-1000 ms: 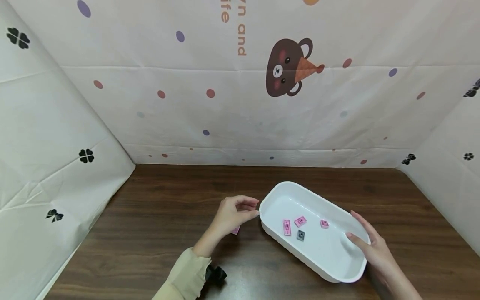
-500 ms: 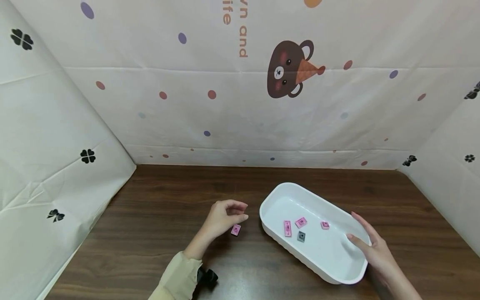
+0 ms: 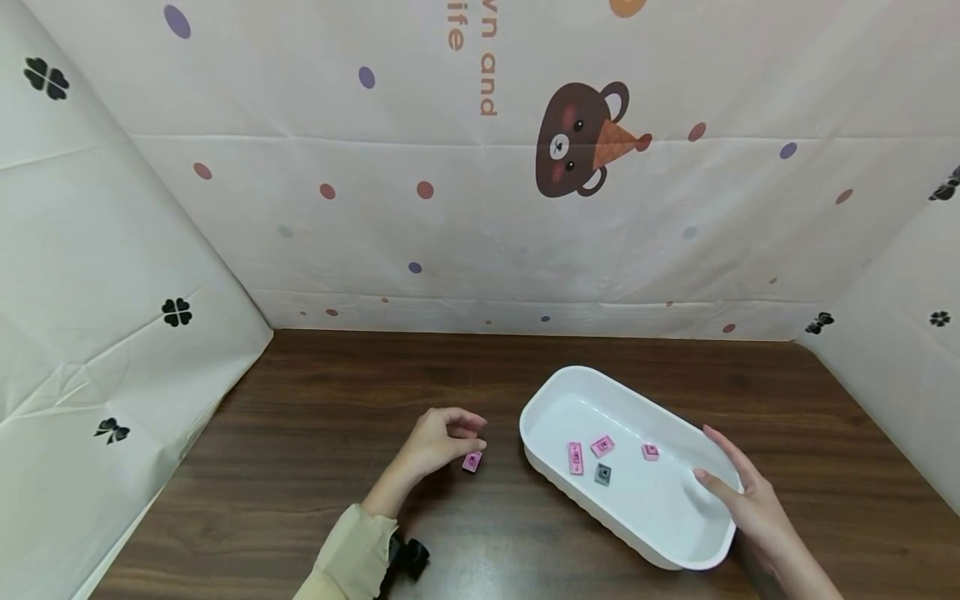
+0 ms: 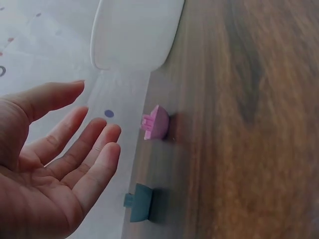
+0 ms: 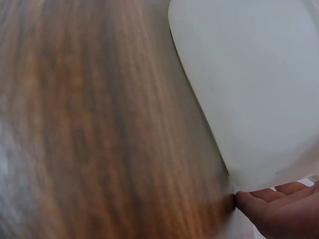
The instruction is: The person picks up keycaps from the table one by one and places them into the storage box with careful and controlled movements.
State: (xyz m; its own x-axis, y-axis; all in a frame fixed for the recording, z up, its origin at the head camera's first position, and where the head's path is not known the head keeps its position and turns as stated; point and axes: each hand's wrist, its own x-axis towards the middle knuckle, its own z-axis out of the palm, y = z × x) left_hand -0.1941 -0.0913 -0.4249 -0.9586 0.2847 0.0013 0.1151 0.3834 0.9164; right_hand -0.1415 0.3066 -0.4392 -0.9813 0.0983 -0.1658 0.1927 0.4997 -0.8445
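My left hand (image 3: 438,440) reaches over the table just above a pink keycap (image 3: 471,462), holding nothing. In the left wrist view its fingers are loosely bent and apart from the pink keycap, which lies stem side up. A blue-grey keycap (image 4: 141,203) lies close by; in the head view the left hand hides it. My right hand (image 3: 753,504) grips the right end of a white plastic tray (image 3: 667,512), thumb over the rim and fingers outside. Inside the tray lie a long pink keycap (image 3: 575,458), two smaller pink ones and a grey keycap (image 3: 603,474).
A dark wood-grain table (image 3: 337,383) carries everything. Behind it rises a white printed cloth (image 3: 480,233), with further cloth walls left and right. A black strap device (image 3: 411,558) sits at the left wrist, below a beige sleeve (image 3: 352,550).
My left hand has moved left from the tray's near-left rim to over the pink keycap, which came into fuller view. The right hand keeps its grip on the tray.
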